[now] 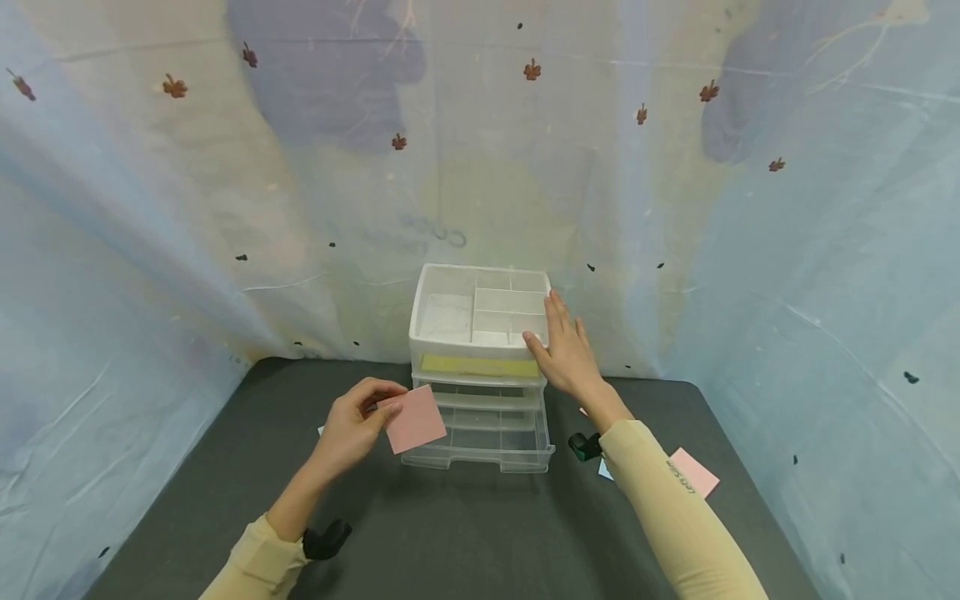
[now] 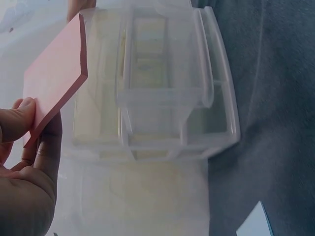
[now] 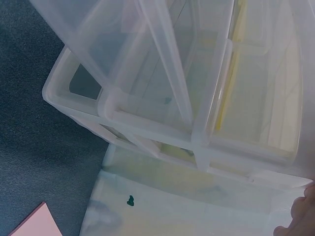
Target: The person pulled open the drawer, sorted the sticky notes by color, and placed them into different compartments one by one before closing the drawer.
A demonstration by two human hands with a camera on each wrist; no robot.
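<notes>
A pad of pink sticky notes is pinched between thumb and fingers of my left hand, tilted in front of the drawers. Behind it stands a white plastic drawer organizer with a divided top tray. Its bottom clear drawer is pulled out toward me, and a yellow strip shows through the upper drawer front. My right hand rests at the organizer's top right edge with its fingers straight. In the left wrist view the pink pad shows its thick edge.
Another pink pad lies on the dark table to the right, partly behind my sleeve. A light blue piece shows beside the right forearm. At the left, a pale blue piece lies near the organizer. A patterned curtain hangs behind.
</notes>
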